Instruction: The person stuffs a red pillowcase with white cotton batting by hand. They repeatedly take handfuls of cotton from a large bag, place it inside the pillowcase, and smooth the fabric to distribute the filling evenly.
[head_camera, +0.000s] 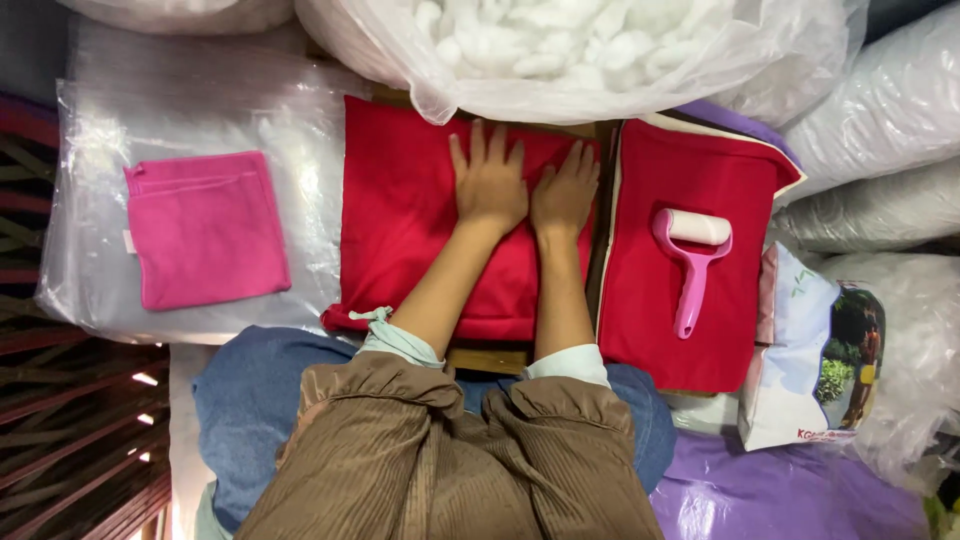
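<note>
**Both Palms Pressed Flat on a Red Fabric Cover**

A red fabric cover (400, 215) is shown spread on the work surface directly ahead of the seated person. The left hand (489, 182) and the right hand (565, 192) are laid side by side upon it, nearly touching, fingers extended and nothing gripped. The cloth is judged to be light, soft and limp, likely to wrinkle or slide under pressure; it would best be taken up by pinching an edge or corner, such as the bunched lower left corner.

A second red cover (650, 320) is seen just to the right, with a pink lint roller (692, 255) resting on top. A folded pink cloth (205, 230) lies to the left on a clear plastic-wrapped bundle (300, 140). A clear plastic bag (640, 95) of white stuffing is positioned beyond the hands. At the far right a white printed bag (815, 350) with a coloured picture panel stands upright. Its lettering is too small to be made out.
</note>
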